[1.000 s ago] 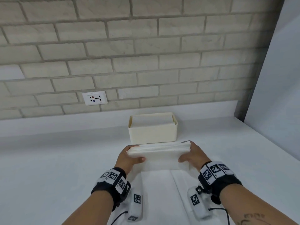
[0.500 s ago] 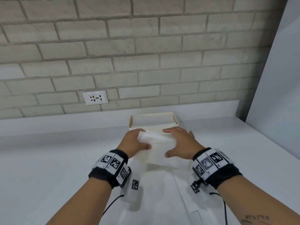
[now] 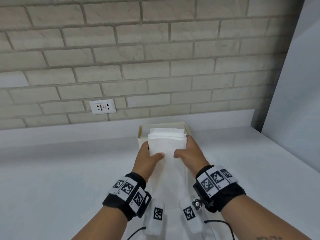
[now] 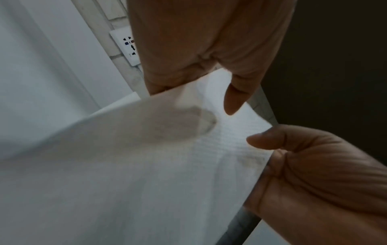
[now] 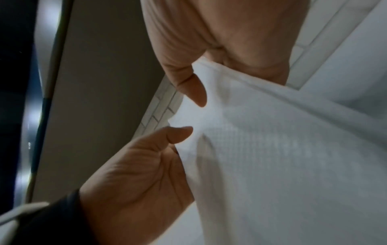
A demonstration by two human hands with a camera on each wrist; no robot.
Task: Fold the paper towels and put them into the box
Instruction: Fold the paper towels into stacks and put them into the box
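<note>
Paper towels [image 3: 167,144], folded into a thick white stack, are held between both hands directly above the cream box [image 3: 142,135], which stands on the white counter [image 3: 52,170] near the brick wall [image 3: 155,49]. The far edge of the stack reaches over the box opening, and only the box's left wall and part of its rim are seen past the towels (whether the stack touches the box cannot be told).

The left hand [image 3: 147,159] is closed on the left side of the stack: its thumb lies across the top surface near the front edge, and the remaining fingers are tucked underneath. In the left wrist view the thumb [image 4: 263,139] is seen pressing on the towel's textured surface, with another fingertip [image 4: 232,99] curled onto it from the opposite side, so the paper is pinched between them.

The right hand [image 3: 190,153] is closed on the right side in mirror fashion, thumb on top and fingers wrapped along the right edge. In the right wrist view the thumb [image 5: 178,134] and a fingertip [image 5: 196,94] are seen meeting the towel's edge from opposite sides.

More white paper [image 3: 166,187] trails from below the stack toward the person. A wall socket [image 3: 102,106] is set in the bricks to the left of the box.
</note>
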